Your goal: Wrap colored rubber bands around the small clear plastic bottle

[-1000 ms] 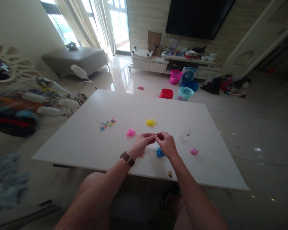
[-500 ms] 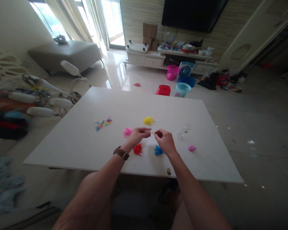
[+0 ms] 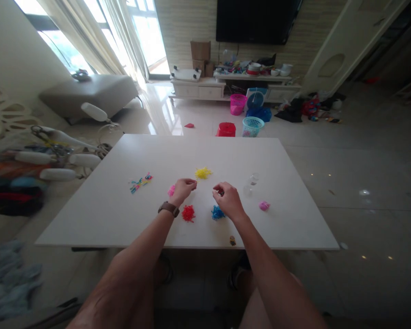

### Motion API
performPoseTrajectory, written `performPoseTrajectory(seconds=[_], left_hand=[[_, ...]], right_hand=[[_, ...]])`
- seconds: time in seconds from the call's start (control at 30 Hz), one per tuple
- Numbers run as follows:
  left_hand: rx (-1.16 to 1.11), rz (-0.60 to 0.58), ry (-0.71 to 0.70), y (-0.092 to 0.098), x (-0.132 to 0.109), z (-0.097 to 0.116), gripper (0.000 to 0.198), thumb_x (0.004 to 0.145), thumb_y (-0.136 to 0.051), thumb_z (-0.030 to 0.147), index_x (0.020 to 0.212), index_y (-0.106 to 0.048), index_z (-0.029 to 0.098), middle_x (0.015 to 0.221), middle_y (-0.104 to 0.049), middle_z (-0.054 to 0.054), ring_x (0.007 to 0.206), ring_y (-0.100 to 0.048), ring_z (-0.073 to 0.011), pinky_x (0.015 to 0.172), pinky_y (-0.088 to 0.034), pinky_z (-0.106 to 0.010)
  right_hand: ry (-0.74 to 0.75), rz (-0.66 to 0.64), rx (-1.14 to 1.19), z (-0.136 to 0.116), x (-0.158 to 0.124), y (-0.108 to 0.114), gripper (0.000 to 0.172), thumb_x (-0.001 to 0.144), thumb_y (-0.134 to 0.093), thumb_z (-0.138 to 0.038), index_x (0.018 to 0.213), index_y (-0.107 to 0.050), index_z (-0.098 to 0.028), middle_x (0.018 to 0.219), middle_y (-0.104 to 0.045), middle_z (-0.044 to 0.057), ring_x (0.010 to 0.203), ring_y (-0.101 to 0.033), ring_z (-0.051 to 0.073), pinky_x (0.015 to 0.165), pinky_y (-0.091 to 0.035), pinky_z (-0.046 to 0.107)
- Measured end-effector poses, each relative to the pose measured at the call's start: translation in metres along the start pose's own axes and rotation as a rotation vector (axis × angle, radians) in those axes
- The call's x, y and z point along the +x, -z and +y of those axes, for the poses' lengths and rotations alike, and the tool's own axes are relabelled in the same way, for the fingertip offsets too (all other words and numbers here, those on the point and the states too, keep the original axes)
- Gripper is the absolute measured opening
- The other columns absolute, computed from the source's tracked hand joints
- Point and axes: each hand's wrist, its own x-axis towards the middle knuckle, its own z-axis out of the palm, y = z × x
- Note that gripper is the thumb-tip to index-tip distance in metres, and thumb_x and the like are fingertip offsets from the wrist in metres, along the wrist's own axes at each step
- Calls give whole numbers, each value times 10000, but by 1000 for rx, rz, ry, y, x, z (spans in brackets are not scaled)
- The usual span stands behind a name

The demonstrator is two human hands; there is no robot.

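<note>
My left hand point(image 3: 185, 189), with a brown watch at its wrist, is closed in a pinch above the table; whatever its fingertips hold is too small to make out. To its right, my right hand point(image 3: 228, 199) has thumb and fingers curled together, and I cannot make out what is in them. Beyond both hands lies a pile of small yellow strips point(image 3: 202, 172). A pink pile point(image 3: 171, 190) is partly hidden behind my left hand. Nearer to me are a red pile point(image 3: 188, 213) and a blue pile point(image 3: 217, 212), the blue one beside my right wrist.
On the white table point(image 3: 99, 214), a multicoloured cluster point(image 3: 141, 182) lies at the left. Clear small containers point(image 3: 251, 183) and a pink-purple lump point(image 3: 264, 206) are at the right. A small yellow figure point(image 3: 232, 240) sits by the near edge. Baskets point(image 3: 253, 126) stand beyond the table.
My hands have moved apart, leaving a wider gap between them. The thin yellow piece that showed between my fingertips is no longer visible. The camera view has shifted slightly.
</note>
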Motion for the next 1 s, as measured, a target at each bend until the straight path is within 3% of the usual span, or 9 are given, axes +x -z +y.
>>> performPoseTrajectory(seconds=[0.23,0.43,0.6,0.73,0.83,1.0], left_hand=[[103,82,37,-22,63,17,153,671,-788,173,808,-769,107,655,-717,-58,680,-697,-183,689,-535,-278],[96,82,33,-25,76,29,168,648,-807,135,805,-751,114,600,-683,-36,705,-711,-196,725,-535,-284],[-45,18,25,-17,45,41,196,709,-819,190,835,-685,123,757,-746,-75,746,-728,-166,798,-580,-296],[-389,-232,31,-19,-10,47,315,676,-894,267,843,-668,123,852,-765,-101,811,-740,-168,861,-592,-309],[-549,-335,64,-25,-45,41,415,622,-940,321,868,-667,128,847,-760,-74,788,-728,-145,828,-588,-278],[-544,-440,95,-31,-57,26,496,589,-965,367,883,-641,133,807,-759,-72,724,-713,-139,781,-578,-281]], right_hand=[[15,-21,-35,-2,-5,14,87,841,-621,-157,806,-690,-197,860,-669,25,793,-622,159,784,-474,293],[21,-36,-43,-4,-3,14,96,835,-628,-147,796,-690,-208,855,-669,22,812,-619,160,797,-469,290],[21,-44,-32,-7,-1,10,82,850,-632,-157,815,-690,-202,884,-693,30,808,-628,166,786,-475,297],[20,-33,-5,-9,0,7,19,861,-670,-199,851,-686,-203,895,-708,26,771,-632,158,763,-485,291],[12,-2,21,-11,1,4,38,866,-678,-216,898,-693,-202,914,-714,30,761,-639,154,744,-498,282],[-10,-2,65,-12,1,0,175,890,-619,-160,1029,-721,-197,929,-742,49,775,-670,159,757,-524,282]])
